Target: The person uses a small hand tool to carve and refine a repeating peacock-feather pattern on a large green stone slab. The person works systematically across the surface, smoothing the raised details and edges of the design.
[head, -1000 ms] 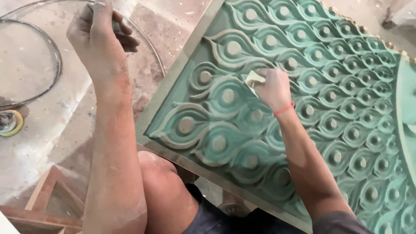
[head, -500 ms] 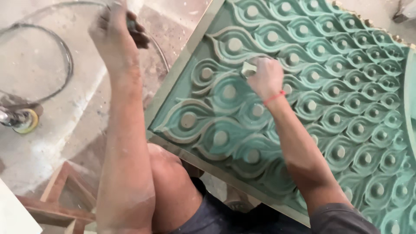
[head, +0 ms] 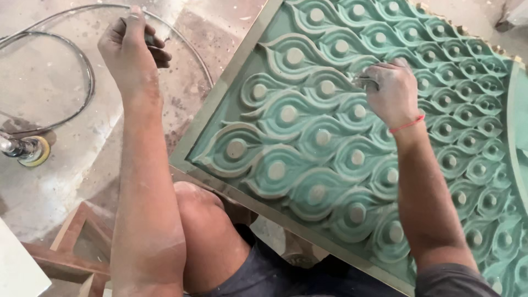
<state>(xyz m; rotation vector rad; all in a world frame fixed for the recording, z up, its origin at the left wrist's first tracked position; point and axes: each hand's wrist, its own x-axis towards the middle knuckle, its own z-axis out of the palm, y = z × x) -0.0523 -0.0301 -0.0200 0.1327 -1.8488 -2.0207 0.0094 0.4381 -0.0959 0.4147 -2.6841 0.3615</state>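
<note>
The carved green panel (head: 330,137), covered in raised teardrop scales with round centres, lies tilted across the person's knee (head: 198,220), its pale framed edge running from the top middle down to the lower right. The right hand (head: 391,91) presses a small folded piece of abrasive (head: 367,82) into a groove near the panel's upper middle, grip closed on it; since a second ago it has slid a little up and rightward along the carving, so the rubbing is working across the scales. The left hand (head: 131,47) is raised over the dusty floor (head: 55,181), fingers closed round a small dark object, hardly shifted. A hose (head: 82,71) loops to a yellow-padded sander (head: 27,149) at the floor's left edge. No packages, labels or signs show.
</note>
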